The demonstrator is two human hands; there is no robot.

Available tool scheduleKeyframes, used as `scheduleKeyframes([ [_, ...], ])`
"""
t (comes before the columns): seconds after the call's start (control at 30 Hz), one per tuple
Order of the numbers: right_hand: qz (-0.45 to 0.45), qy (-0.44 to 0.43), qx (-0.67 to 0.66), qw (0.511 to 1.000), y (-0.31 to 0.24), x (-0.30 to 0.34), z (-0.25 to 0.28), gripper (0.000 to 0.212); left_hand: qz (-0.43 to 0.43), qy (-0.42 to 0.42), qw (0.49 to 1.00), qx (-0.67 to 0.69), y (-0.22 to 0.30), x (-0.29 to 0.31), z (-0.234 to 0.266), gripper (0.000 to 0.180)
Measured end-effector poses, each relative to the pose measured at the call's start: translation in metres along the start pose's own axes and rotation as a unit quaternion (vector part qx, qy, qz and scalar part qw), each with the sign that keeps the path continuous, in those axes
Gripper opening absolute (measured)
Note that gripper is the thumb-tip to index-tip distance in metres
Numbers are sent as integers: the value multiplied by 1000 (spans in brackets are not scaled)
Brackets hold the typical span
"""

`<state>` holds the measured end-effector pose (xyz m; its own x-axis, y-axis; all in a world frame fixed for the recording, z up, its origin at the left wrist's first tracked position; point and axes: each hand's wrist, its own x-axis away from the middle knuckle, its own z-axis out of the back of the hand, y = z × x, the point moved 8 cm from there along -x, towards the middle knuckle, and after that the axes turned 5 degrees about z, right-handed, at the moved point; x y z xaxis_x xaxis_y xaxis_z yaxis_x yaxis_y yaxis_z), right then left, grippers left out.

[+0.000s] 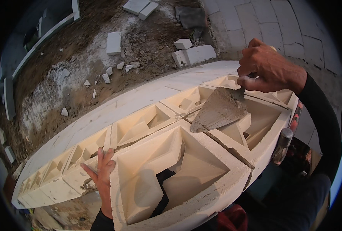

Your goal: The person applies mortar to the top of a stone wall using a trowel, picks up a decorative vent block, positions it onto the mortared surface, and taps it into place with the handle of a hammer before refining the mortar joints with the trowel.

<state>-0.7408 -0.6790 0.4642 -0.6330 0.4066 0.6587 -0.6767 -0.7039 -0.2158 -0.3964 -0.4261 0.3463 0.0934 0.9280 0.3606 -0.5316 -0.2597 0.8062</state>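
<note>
My right hand (pixel 265 65) is closed around the handle of a pointed trowel (pixel 223 107). Grey mortar coats the blade, whose tip lies over the mortar joint between two pale cream decorative blocks. The nearest block (pixel 178 181) has a square frame, sloping inner faces and a zigzag opening through it. Against its left side rests my left hand (pixel 101 169), with fingers spread and nothing gripped. Under the trowel, partly hidden, is the neighbouring block (pixel 263 123). Grey mortar (pixel 230 150) fills the seam between these two.
A row of similar hollow blocks (pixel 86 152) runs along the white block wall (pixel 101 111). A hammer (pixel 284 140) with a red and black handle is at the right side. Beyond the wall, white blocks (pixel 114 43) and broken chips lie on dirt (pixel 82 69). Upper right is block paving (pixel 263 23).
</note>
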Motion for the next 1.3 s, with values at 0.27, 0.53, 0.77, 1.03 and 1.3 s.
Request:
scheduleKeyframes([
  [0.27, -18, -3, 64, 998, -14, 41, 46, 22, -49, 27, 998, -27, -22, 6, -1, 41],
  [0.53, -39, 47, 73, 995, -39, 95, 81, 21, 26, -37, 999, -27, -18, -6, -10, 42],
  [0.77, -101, 169, 69, 978, -55, 186, 94, 34, 10, 3, 1000, 23, -17, -4, -7, 42],
  [1.03, -276, 345, -73, 894, -117, 282, 36, 39, -53, 20, 989, -136, -25, -6, -8, 40],
  [1.3, -351, 375, -405, 756, -203, 316, -103, 37, -114, -3, 977, -179, 13, -7, -7, 67],
])
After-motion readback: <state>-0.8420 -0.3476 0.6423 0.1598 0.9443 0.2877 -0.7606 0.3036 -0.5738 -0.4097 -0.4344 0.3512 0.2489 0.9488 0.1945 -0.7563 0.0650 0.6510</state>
